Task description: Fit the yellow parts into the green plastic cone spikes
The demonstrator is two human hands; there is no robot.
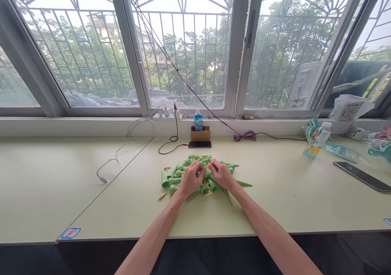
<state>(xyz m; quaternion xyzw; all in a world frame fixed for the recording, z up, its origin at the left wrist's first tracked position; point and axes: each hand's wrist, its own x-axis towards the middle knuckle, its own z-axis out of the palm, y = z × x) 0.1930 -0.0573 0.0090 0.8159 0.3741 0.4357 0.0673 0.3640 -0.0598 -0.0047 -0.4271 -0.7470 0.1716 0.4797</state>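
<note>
A pile of green plastic cone-shaped spikes and ribbed green caps lies in the middle of the table, mixed with small yellow plastic pieces. Over the pile, my left hand is closed around a green plastic piece, its tip showing between thumb and fingers. Close beside it, my right hand is pinched, fingertips near the green piece. Whatever it holds is too small and hidden to name. Both hands cover part of the pile.
Behind the pile are a black phone on a cable and a small cardboard box with a blue-labelled bottle. To the right stand a drink bottle and another phone. A white cable lies left.
</note>
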